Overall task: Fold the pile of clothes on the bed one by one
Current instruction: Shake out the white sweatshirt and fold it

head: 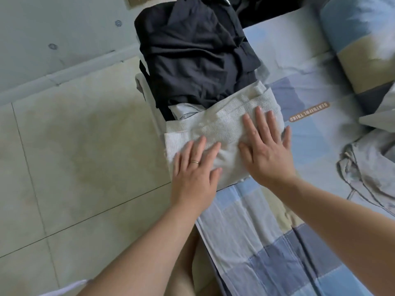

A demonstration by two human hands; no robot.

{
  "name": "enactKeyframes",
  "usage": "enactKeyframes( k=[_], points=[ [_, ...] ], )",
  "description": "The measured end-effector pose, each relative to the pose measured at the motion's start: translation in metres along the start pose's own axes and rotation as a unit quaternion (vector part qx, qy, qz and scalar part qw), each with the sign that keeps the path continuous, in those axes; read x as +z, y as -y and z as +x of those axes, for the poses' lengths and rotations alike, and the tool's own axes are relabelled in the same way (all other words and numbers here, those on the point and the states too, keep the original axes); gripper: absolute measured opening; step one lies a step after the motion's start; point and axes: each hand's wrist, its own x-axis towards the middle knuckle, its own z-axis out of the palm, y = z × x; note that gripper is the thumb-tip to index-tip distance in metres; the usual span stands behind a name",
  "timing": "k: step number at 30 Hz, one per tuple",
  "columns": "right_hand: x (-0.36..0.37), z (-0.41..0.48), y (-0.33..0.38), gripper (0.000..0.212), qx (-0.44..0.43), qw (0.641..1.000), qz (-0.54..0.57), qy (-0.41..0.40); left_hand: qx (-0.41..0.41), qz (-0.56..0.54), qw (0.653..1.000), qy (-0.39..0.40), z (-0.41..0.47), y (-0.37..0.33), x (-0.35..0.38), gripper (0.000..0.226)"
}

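Both hands, left hand (pixel 195 167) and right hand (pixel 265 150), are pressing a folded white garment (pixel 215 127) flat on the bed (pixel 267 231), fingers straight and grasping nothing. Smoothing step looks nearly finished; next move is likely taking the grey garment (pixel 369 167).

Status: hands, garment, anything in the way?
Left hand and right hand flat, pressing folded white ribbed garment at edge of bed. Black clothes touch its far side. Crumpled grey garment lies apart, right.

Pale beige glossy tiled floor (pixel 74 146) fills nine o'clock; grey wall panel (pixel 53 28) at eleven; blue-and-tan patchwork pillow (pixel 352 50) at two.
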Motion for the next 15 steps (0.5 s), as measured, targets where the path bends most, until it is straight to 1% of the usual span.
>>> enactKeyframes(
  k=[1,3,7,10,12,15],
  points=[
    [0.002,0.005,-0.004,0.066,0.001,1.000,0.010,0.018,-0.015,0.013,0.999,0.034,0.004,0.002,0.007,0.058],
    [0.011,0.016,-0.010,0.066,0.012,0.999,0.029,0.038,-0.038,0.025,0.996,0.075,0.012,0.008,0.020,0.059],
    [0.037,0.033,-0.012,0.066,0.039,0.996,0.062,0.040,-0.052,0.057,0.992,0.095,0.031,0.016,0.037,0.060],
    [0.041,0.037,-0.015,0.066,0.041,0.996,0.057,0.047,-0.059,0.073,0.989,0.112,0.033,0.016,0.036,0.060],
    [0.030,0.036,-0.015,0.066,0.043,0.995,0.049,0.079,-0.064,0.065,0.987,0.134,0.033,0.009,0.027,0.060],
    [-0.005,0.034,-0.006,0.072,0.052,0.986,0.026,0.159,-0.086,0.050,0.980,0.173,0.030,-0.006,0.002,0.063]
  ],
)
